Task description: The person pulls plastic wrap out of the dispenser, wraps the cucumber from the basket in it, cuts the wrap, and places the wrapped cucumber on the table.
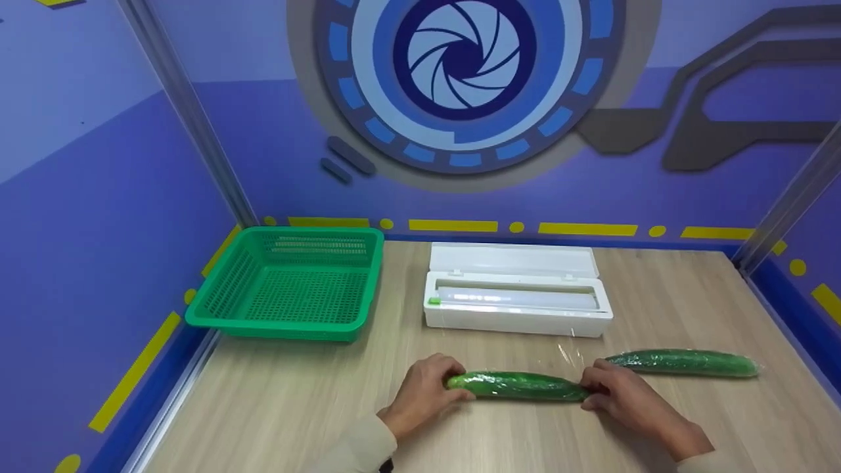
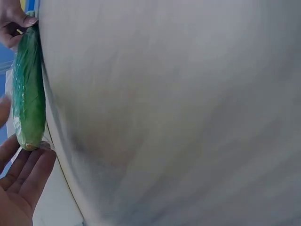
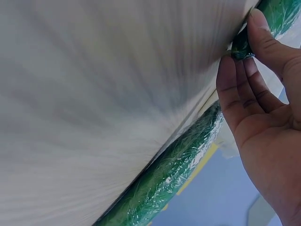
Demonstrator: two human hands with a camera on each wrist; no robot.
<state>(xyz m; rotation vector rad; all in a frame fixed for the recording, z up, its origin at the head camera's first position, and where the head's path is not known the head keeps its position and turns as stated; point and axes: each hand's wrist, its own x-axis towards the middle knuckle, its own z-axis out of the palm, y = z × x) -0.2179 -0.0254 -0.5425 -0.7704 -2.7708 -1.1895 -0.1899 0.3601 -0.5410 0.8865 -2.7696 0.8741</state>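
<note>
A green cucumber (image 1: 519, 385) in shiny clear plastic wrap lies level on the table between the two hands. My left hand (image 1: 428, 387) holds its paler left end; in the left wrist view the fingers (image 2: 35, 176) touch the wrapped tip. At the darker right end, my right hand (image 1: 621, 394) pinches the tip between thumb and fingers, as the right wrist view shows with the thumb (image 3: 260, 28) on one side. A second wrapped cucumber (image 1: 690, 363) lies just beyond the right hand, its left end partly hidden by that hand.
Behind the cucumbers stands a white cling film box (image 1: 516, 322) with its lid raised and a film roll (image 1: 519, 297) inside. A green plastic basket (image 1: 282, 330) sits at the back left. Printed wall panels (image 1: 263, 151) enclose the wooden table (image 1: 315, 401).
</note>
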